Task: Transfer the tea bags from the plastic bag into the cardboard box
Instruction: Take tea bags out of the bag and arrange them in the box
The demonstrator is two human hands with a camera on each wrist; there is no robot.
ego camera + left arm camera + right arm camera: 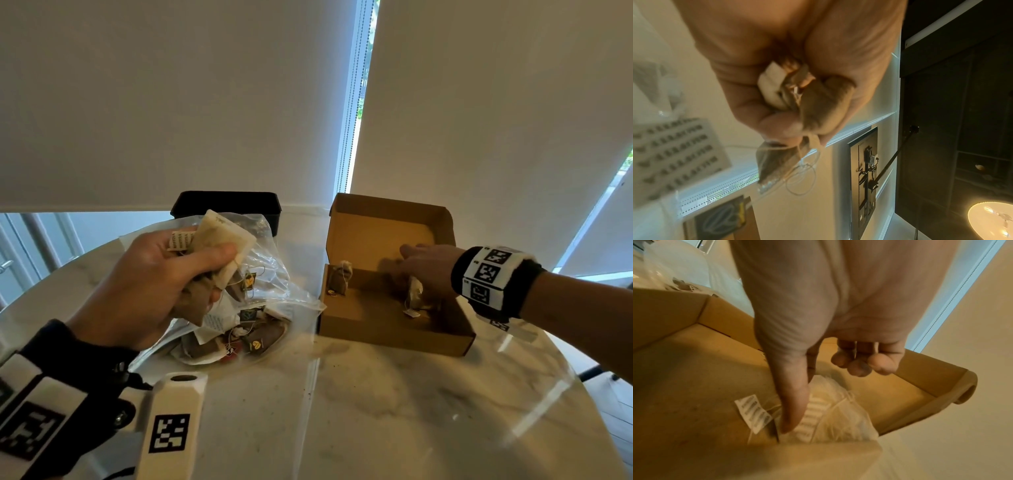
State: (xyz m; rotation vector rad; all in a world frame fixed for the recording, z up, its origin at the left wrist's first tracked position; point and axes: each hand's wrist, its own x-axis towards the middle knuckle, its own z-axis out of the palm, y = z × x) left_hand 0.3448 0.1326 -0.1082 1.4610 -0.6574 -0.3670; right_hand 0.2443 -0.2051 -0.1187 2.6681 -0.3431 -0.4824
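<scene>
**Tea bags split between plastic bag, left hand and cardboard box**

Left side: the left hand (147,284) is raised above the plastic bag (274,274), fingers and thumb curled tightly round a bunch of tea bags (219,246). The bunch is mixed: a pale, creased paper sachet uppermost, brown sachets below, a printed paper tag by the fingertips. The left wrist view shows one brown sachet and a loop of white string hanging below the fist.

The plastic bag is clear and crumpled, lying on the marble table (376,404) directly under that hand. It holds a loose heap of tea bags, brown and pale, with small square tags and tangled strings. Behind it stands a black tray (226,204); its contents cannot be seen.

Right side: the cardboard box (394,329) sits just beside the plastic bag, lid standing open at the back. Inside, a brown tea bag (337,281) leans upright in the near-left corner. The right hand (428,267) reaches into the box, fingers loosely bent and holding nothing, thumb extended downward. In the right wrist view the thumb touches a white tea bag (838,415) lying against the box wall, its striped tag (754,412) flat on the box floor.
</scene>
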